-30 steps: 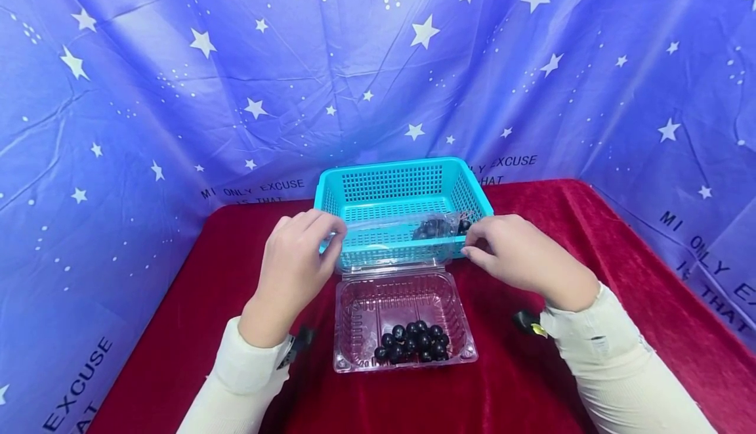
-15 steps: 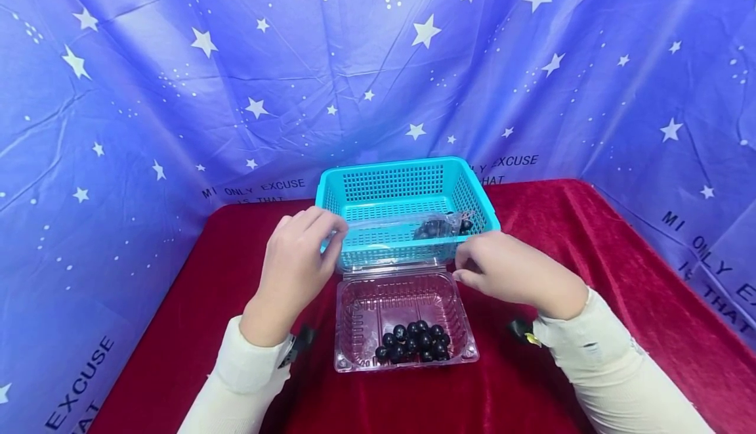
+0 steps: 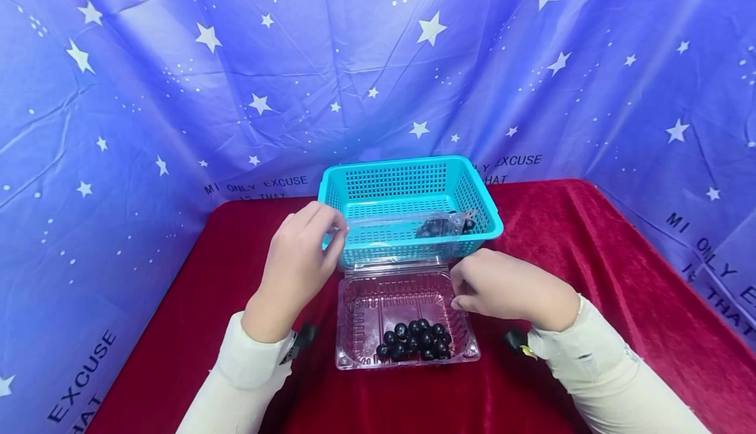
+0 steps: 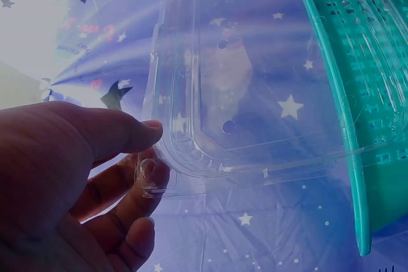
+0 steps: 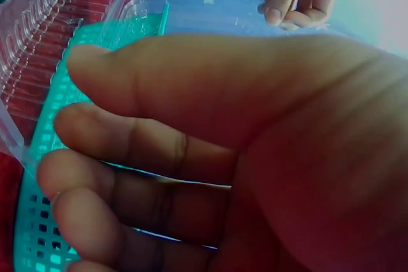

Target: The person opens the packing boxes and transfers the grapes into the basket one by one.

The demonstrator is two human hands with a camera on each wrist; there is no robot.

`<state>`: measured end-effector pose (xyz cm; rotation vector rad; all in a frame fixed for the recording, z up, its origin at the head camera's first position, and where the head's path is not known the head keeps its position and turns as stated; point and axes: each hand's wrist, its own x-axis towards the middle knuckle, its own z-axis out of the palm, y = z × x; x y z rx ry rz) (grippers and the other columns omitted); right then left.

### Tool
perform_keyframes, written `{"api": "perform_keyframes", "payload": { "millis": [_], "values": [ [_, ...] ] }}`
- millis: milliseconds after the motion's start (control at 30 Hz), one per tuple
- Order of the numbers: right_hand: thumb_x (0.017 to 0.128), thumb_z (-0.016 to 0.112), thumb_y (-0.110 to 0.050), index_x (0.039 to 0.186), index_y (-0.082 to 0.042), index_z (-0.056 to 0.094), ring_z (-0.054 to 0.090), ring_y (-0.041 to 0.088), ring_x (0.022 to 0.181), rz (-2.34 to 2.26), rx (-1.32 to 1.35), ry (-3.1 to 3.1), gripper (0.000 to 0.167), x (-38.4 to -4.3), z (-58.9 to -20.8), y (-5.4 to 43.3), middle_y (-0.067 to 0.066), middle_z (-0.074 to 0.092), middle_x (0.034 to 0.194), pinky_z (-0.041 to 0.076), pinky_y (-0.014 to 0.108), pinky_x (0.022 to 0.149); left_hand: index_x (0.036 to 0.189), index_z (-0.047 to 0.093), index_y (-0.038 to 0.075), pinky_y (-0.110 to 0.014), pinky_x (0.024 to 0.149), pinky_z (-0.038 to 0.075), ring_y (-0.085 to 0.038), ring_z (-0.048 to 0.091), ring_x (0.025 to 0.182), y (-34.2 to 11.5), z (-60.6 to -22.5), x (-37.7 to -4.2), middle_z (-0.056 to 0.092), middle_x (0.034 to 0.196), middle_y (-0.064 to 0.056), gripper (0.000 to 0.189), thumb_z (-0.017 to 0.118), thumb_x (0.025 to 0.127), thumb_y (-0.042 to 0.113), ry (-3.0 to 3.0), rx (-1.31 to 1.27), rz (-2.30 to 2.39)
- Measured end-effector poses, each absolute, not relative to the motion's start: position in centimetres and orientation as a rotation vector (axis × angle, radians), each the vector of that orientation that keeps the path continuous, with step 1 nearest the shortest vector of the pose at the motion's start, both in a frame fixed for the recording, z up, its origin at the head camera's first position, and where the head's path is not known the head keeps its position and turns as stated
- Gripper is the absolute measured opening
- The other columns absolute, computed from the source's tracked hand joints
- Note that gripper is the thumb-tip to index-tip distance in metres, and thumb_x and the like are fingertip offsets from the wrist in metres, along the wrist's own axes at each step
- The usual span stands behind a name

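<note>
Now, in the head view, we see the right hand point(image 3: 515, 289) nearer than a second ago: it has moved from beside the right edge of the clear lid point(image 3: 396, 243) to the right side of the clear tray point(image 3: 384, 299). The left hand point(image 3: 295, 270) stays put, pinching the lid's left corner. The lid stands raised at the tray's far edge, before the turquoise basket point(image 3: 407, 159). In the tray's near right part lie the dark grapes point(image 3: 416, 339); a second dark bunch point(image 3: 468, 225) sits at the basket's right, partly behind the lid.

From the left wrist, we see the thumb against the lid's corner, fingers bent behind it.

From the right wrist, we find the thumb nearly straight and apart from the softly bent fingers, which hold nothing; we cannot tell whether they touch the tray.
</note>
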<state>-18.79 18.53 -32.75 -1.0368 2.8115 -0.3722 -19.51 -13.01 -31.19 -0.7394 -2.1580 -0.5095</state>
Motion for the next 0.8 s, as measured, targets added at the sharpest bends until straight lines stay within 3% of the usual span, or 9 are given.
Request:
{"api": "perform_keyframes", "payload": {
  "millis": [300,800],
  "values": [
    [0.079,0.086,-0.020,0.074,-0.024,0.071,0.050,0.000,0.060,-0.307,-1.043,2.777,0.017,-18.3,-33.2,18.0,-0.018,0.059,0.065,0.049,0.024,0.060,0.092,0.065,0.009,-0.035,0.072,0.056,-0.020,0.067,0.083,-13.0,-31.3,-19.6,0.066,0.088,-0.004,0.009,0.072,0.091,0.004,-2.153,-0.749,-0.532],
    [0.072,0.091,-0.020,0.065,-0.026,0.074,0.053,-0.003,0.055,-0.229,-1.116,2.738,0.019,-17.8,-34.2,16.8,-0.021,0.064,0.060,0.050,0.023,0.056,0.092,0.065,0.009,-0.036,0.070,0.054,-0.021,0.065,0.081,-13.1,-31.2,-19.6,0.066,0.087,-0.005,0.009,0.071,0.091,0.003,-2.151,-0.753,-0.499]
  ]
}}
